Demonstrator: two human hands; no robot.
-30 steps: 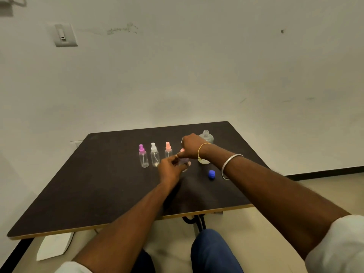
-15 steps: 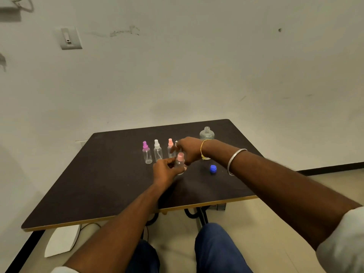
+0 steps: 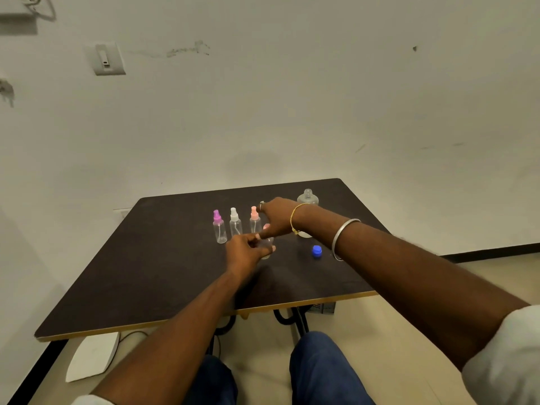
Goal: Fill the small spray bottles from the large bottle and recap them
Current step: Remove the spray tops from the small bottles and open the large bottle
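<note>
Three small clear spray bottles stand in a row on the dark table [image 3: 152, 276]: a purple-capped one [image 3: 219, 228], a white-capped one [image 3: 235, 223] and a pink-capped one [image 3: 254, 220]. A fourth small bottle [image 3: 267, 247] with a pink cap stands in front of them. My left hand [image 3: 247, 251] grips its body. My right hand [image 3: 277, 216] pinches its pink cap from above. The large clear bottle [image 3: 307, 198] stands uncapped behind my right wrist, partly hidden. Its blue cap [image 3: 316, 251] lies on the table to the right.
The table's near edge [image 3: 204, 320] runs in front of my knees. A white flat object [image 3: 93, 358] lies on the floor at the lower left. A wall switch [image 3: 105, 58] sits on the wall behind.
The view has shifted slightly. My right hand has come down onto the fourth bottle's pink cap, which now is mostly covered by its fingers. My left hand still holds that bottle.
</note>
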